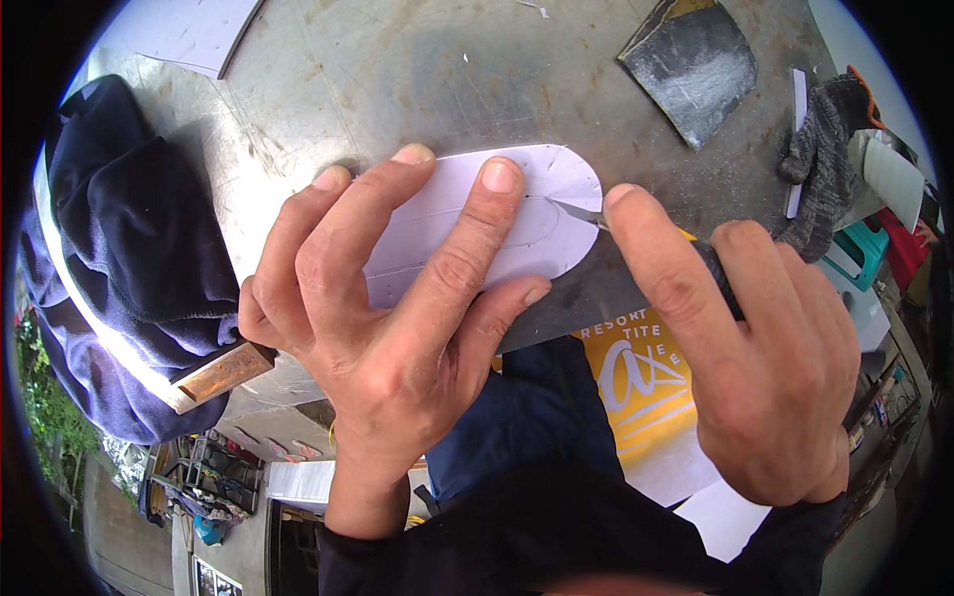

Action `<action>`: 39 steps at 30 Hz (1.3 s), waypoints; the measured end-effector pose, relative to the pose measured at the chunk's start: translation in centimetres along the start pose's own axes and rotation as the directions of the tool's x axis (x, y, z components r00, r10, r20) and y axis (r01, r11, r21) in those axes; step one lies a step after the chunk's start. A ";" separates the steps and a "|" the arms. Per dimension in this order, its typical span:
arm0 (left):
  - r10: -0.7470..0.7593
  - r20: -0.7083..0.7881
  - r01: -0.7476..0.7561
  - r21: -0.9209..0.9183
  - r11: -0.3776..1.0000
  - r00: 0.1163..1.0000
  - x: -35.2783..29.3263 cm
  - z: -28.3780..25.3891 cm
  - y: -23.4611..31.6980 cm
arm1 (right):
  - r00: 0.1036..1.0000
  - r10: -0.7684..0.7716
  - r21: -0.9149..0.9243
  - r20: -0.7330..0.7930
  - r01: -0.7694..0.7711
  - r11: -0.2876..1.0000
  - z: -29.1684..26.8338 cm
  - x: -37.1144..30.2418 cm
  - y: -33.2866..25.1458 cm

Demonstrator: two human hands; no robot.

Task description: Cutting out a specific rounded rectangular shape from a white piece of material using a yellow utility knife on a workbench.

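A flat white piece (556, 236) with a rounded end and pencil-like lines lies on the metal table. A V-shaped notch opens in its rounded end. My left hand (397, 268) spans the piece, fingers spread on top and thumb at the near edge, holding it down. In my right hand (770, 348), a cutter knife (720, 278) with a black and yellow handle is gripped, its shaft mostly hidden by my fingers. My right index finger stretches along it, and the small blade tip reaches the rounded edge just beside the notch.
Dark cloth (129, 238) is heaped at the left beside a small wooden block (227, 377). Worn dark sandpaper (696, 74) lies at the far right, near a grey knit glove (827, 164). A white sheet (179, 30) sits at the far left. The metal tabletop (397, 70) ends near my body.
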State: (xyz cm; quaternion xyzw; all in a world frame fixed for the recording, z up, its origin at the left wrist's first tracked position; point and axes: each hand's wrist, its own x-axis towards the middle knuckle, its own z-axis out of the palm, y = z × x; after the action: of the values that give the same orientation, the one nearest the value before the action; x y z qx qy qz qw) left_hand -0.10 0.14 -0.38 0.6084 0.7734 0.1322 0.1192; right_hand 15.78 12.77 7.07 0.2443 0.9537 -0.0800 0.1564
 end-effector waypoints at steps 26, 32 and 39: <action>0.046 -0.054 -0.051 -0.096 0.994 0.997 -0.1 0.7 -0.6 | 0.954 0.295 0.062 0.058 -0.298 0.953 -0.2 -0.8 -3.2; 0.057 -0.031 -0.060 -0.106 0.993 0.998 0.0 0.3 -0.7 | 0.940 0.339 0.098 0.040 -0.341 0.935 0.3 -1.1 -3.7; 0.065 -0.019 -0.066 -0.124 0.990 0.998 0.0 0.4 -0.8 | 0.917 0.399 0.065 0.019 -0.399 0.915 0.5 -1.0 -4.5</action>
State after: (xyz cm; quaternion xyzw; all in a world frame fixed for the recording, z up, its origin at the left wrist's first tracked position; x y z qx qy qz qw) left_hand -0.69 0.01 -1.03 0.6238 0.7442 0.1886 0.1465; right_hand 14.56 8.26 7.28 0.4384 0.8802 -0.0793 0.1636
